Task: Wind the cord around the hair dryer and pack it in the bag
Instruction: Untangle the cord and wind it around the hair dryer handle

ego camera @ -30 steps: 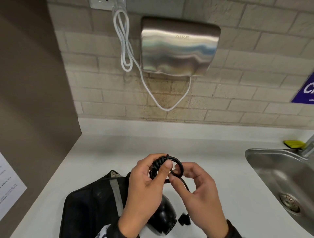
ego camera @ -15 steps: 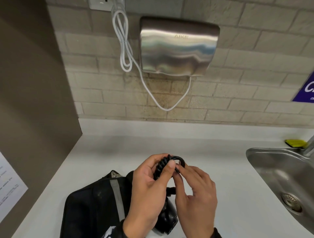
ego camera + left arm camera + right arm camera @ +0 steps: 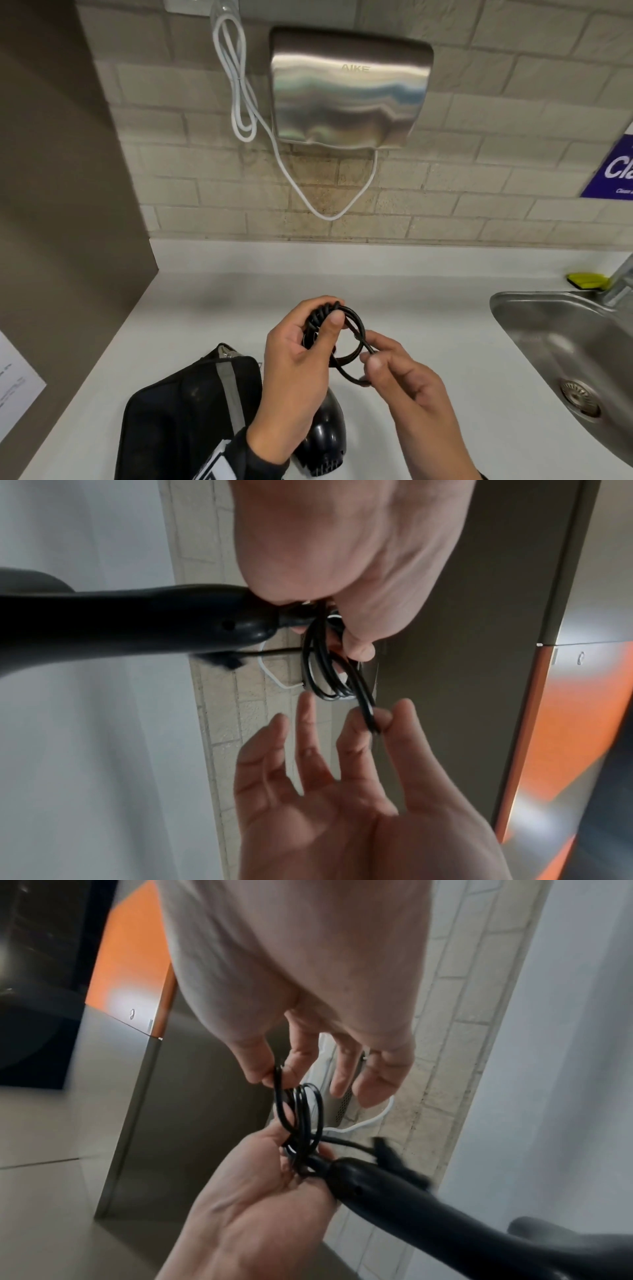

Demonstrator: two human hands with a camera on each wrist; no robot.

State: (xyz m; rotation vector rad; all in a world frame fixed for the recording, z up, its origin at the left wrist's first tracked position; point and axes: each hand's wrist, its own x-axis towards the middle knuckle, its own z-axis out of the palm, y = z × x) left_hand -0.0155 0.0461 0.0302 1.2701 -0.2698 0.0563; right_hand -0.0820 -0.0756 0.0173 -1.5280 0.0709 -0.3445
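A black fabric bag with a grey strip (image 3: 191,411) lies at the white counter's (image 3: 205,308) near edge, about 7 o'clock from the hands. The left hand (image 3: 294,370) grasps the black plastic hair dryer (image 3: 325,442) by its handle end, thumb pressing the wound coils. At 3 o'clock, the right hand (image 3: 407,387) pinches a loop of thin black cord (image 3: 356,329) between thumb and forefinger. Bare counter runs right to the stainless steel sink's (image 3: 513,308) rim.
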